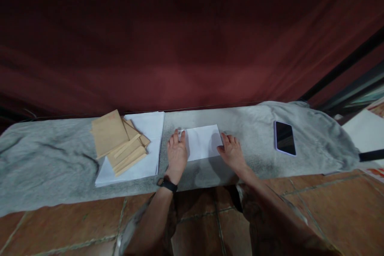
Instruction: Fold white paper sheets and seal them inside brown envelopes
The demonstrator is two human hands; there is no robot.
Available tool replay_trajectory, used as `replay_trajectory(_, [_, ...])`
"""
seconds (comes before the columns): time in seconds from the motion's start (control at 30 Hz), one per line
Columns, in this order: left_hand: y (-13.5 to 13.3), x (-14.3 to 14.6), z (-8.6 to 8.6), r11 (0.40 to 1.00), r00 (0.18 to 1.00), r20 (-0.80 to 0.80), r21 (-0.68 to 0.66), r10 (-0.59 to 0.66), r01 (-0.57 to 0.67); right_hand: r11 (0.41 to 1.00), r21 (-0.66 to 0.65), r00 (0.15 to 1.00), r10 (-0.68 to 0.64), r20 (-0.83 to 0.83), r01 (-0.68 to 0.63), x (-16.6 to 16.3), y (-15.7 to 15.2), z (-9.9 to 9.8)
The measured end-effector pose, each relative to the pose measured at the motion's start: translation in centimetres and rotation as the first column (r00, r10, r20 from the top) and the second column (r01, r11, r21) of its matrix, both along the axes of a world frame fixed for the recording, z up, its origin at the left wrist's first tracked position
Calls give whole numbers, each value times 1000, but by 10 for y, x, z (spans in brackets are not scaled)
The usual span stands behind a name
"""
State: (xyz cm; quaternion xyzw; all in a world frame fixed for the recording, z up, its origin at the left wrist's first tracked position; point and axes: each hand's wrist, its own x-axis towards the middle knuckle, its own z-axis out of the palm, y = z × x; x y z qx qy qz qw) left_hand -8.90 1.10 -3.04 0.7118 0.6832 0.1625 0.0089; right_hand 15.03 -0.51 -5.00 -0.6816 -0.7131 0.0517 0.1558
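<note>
A white sheet of paper [201, 142], folded or cut to a small rectangle, lies flat on the grey cloth in front of me. At its left edge rests my left hand [177, 154], palm down with the fingers apart and a dark band on the wrist. My right hand [233, 153] touches the opposite edge, its thumb and fingers spread. Neither hand is closed round anything. Left of my left hand, several brown paper envelopes [110, 134] are piled loosely on a stack of larger white sheets [153, 144].
The grey cloth [48, 160] covers a long, narrow surface. A phone [285, 138] with a purple edge lies on it at the right. Behind hangs a dark red curtain [192, 48]. Brown floor tiles [90, 224] show below, and a dark frame [345, 64] stands at far right.
</note>
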Motion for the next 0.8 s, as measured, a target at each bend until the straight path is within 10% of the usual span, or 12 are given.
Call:
replay_trajectory(0.33, [-46,53,-46,930,929,46,-8,-368,368,918,47,903,396,-166,-394,-55,-25,-2])
replay_trajectory(0.8, [-65,45,-46,955,951,-93,-33,-295,293,922,21,922,387,-31,-386,-51,-37,-13])
